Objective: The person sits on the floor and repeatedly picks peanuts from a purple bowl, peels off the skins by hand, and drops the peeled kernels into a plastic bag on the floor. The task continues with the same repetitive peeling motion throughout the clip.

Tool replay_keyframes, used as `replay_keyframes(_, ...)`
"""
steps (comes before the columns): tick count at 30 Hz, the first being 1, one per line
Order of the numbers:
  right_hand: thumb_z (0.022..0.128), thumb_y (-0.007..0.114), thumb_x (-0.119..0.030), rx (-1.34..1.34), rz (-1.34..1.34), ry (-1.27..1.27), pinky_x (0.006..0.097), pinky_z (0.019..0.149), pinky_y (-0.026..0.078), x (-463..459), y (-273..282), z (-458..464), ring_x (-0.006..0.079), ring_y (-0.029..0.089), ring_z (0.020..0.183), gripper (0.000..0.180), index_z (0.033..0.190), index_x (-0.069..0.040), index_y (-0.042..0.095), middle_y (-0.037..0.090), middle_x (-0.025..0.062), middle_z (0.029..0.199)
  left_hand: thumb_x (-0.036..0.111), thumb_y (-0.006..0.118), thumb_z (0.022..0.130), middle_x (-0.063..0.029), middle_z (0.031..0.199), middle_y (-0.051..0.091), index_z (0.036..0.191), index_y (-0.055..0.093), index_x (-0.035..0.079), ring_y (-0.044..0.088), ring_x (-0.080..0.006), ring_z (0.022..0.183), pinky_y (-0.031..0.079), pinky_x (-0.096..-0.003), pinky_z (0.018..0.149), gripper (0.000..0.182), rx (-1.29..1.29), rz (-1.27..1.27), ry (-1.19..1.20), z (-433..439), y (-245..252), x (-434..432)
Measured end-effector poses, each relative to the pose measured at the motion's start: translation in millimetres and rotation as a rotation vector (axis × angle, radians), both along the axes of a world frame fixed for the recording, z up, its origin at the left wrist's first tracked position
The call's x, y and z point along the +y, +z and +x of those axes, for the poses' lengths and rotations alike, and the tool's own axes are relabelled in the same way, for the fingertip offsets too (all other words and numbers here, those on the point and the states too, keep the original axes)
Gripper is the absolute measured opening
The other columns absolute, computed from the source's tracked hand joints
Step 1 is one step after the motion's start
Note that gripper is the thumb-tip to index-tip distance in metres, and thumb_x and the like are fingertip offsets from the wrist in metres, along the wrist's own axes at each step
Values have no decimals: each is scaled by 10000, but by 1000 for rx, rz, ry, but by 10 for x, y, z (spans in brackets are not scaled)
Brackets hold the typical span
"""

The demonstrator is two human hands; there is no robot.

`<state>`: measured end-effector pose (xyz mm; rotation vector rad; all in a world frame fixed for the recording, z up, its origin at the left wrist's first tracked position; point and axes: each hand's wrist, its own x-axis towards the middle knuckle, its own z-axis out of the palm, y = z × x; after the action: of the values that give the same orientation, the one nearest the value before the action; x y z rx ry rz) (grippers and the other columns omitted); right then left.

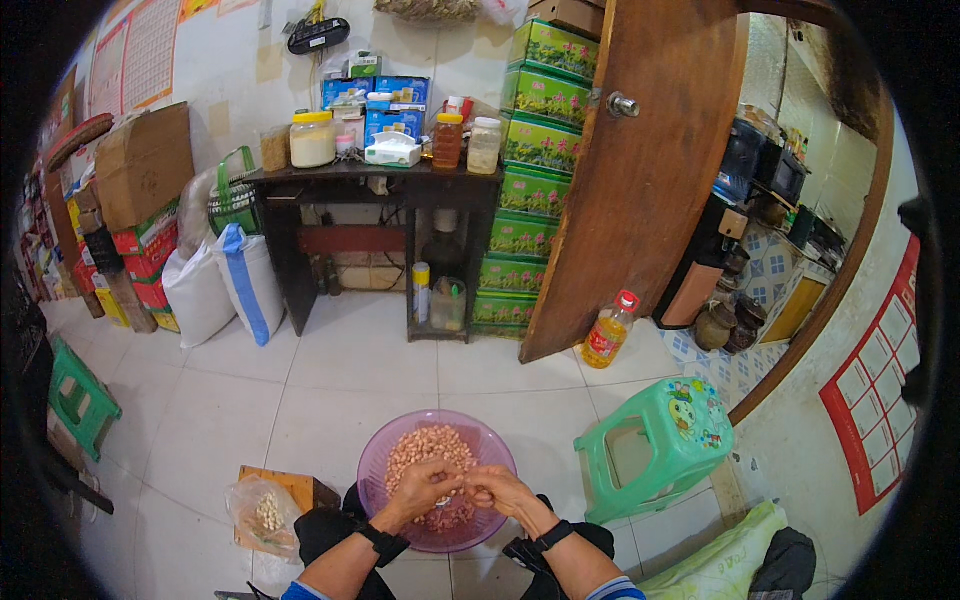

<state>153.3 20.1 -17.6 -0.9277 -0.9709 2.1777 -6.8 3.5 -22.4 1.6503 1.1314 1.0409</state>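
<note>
My left hand (426,487) and my right hand (496,489) meet above a translucent pink-purple plastic basin (491,529) on the floor between my knees. Their fingertips are pinched close together; whatever may be between them is too small to make out. Shelled peanuts (431,445) with pinkish skins heap in the far part of the basin. Nearer me, loose reddish bits, apparently peanut skins (450,519), lie in it, partly hidden by my hands. To my left, pale peanuts (268,511) rest in a clear plastic bag (244,504) on a small wooden stool (289,484).
A green plastic stool (656,442) stands at my right, with a pale green sack (720,555) nearer me. Ahead are an oil bottle (606,334), an open wooden door (637,187), stacked green cartons (525,225), a dark desk (330,187) and white sacks (251,285).
</note>
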Motion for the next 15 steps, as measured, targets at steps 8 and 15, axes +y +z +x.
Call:
replay_keyframes(8,772,501,-105,-2,-34,-73,187,358,210,-14,-10,-4,55,314,401,123,712,1,514,465,31,581,82,590,705,-19,662,521,779,577,14,469,-71,587,390,-207,519,101,-21,-57,5,3,7,-13)
replay_keyframes(15,749,523,-170,-251,117,-141,183,405,300,-54,-136,-22,74,422,520,156,810,-33,564,513,5,652,85,568,720,-18,750,556,809,569,43,505,-98,720,427,-244,655,98,-58,-83,-18,-10,20,-63)
